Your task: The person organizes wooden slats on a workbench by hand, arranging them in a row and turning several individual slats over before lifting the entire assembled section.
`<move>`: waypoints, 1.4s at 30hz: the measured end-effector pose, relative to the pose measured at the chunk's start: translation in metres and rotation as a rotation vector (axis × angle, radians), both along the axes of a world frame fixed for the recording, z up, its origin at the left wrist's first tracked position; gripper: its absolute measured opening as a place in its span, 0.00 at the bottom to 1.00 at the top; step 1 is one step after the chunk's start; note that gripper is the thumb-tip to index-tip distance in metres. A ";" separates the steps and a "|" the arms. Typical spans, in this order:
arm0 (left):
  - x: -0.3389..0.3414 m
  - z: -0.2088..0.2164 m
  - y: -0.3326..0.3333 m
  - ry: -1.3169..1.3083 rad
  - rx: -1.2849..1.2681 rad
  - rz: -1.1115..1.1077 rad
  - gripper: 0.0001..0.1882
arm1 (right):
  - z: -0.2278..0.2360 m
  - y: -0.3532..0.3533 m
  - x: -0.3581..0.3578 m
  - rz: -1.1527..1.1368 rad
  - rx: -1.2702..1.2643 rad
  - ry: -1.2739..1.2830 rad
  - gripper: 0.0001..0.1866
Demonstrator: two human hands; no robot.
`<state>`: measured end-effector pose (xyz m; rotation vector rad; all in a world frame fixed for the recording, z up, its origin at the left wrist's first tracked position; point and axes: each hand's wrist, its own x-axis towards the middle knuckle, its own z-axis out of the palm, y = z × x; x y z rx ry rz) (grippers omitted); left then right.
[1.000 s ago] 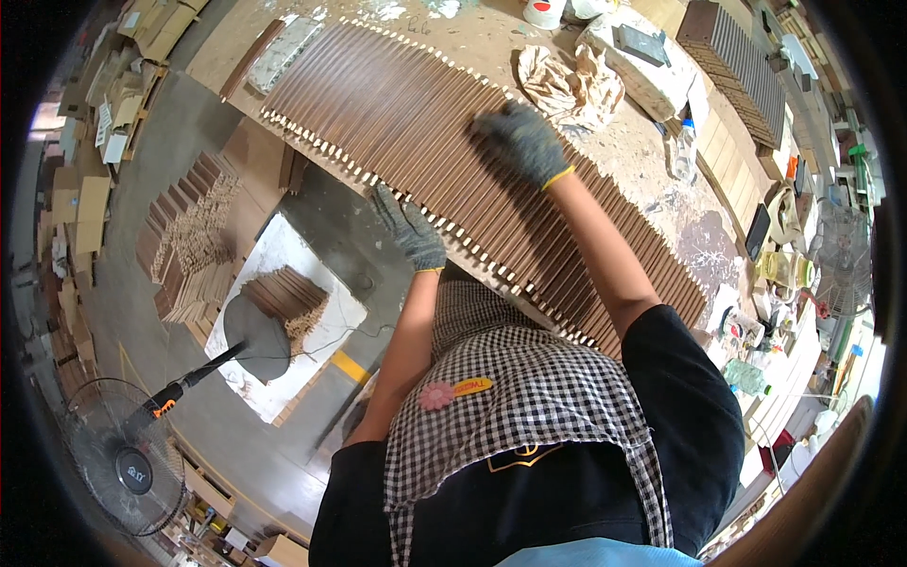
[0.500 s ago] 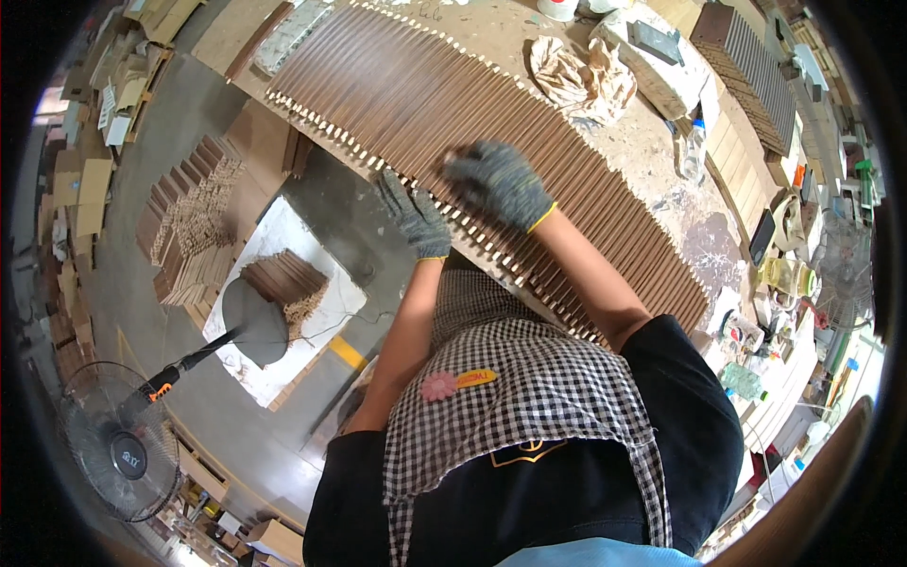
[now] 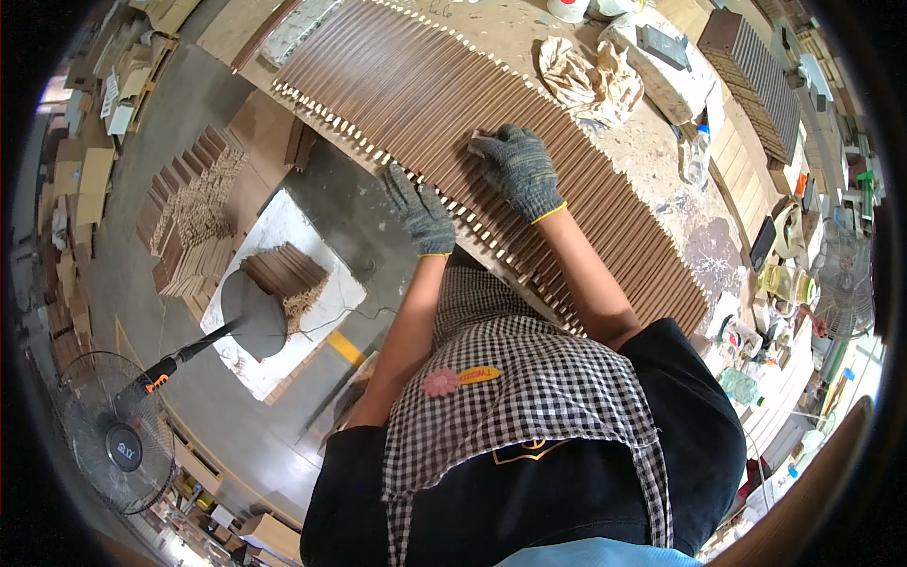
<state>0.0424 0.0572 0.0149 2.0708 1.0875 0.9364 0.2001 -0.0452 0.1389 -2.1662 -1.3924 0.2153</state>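
A long row of narrow brown wooden slats (image 3: 406, 80), with pale ends, lies side by side across the workbench. My right hand (image 3: 521, 175), in a dark grey knit glove with a yellow cuff, presses on the slats near the middle of the row. Its fingers are closed over a small brownish pad (image 3: 477, 142), mostly hidden beneath them. At the near edge of the row my left hand (image 3: 420, 215), gloved alike, rests against the pale slat ends, fingers stretched out and holding nothing.
Behind the slats, a crumpled beige cloth (image 3: 590, 80) and a clear bottle (image 3: 696, 156) sit on the bench (image 3: 652, 180). More slats (image 3: 194, 208) are stacked at left. Near them are a white board (image 3: 321, 250) and a standing fan (image 3: 123, 444).
My right hand has moved right and slightly away from me across the slats, with the pad under its fingers. The left hand has stayed at the near edge, almost still.
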 end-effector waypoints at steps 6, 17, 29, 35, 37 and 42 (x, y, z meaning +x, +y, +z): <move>-0.004 0.001 0.000 -0.009 0.077 -0.022 0.39 | -0.013 0.001 -0.028 0.238 0.170 -0.150 0.20; -0.002 0.005 -0.004 0.021 0.098 -0.039 0.41 | -0.044 -0.035 0.176 -0.326 0.080 -0.179 0.22; 0.001 0.010 0.001 0.006 0.104 -0.060 0.40 | -0.043 -0.030 0.178 -0.366 -0.012 -0.216 0.14; -0.008 0.011 0.002 -0.016 0.116 -0.059 0.40 | -0.032 -0.017 0.100 -0.252 0.091 -0.248 0.21; -0.006 0.008 0.000 -0.032 0.077 -0.037 0.41 | -0.016 -0.009 0.063 -0.176 -0.070 -0.116 0.23; -0.002 0.005 0.008 -0.084 -0.012 0.002 0.37 | 0.015 0.019 0.000 -0.017 0.137 -0.067 0.23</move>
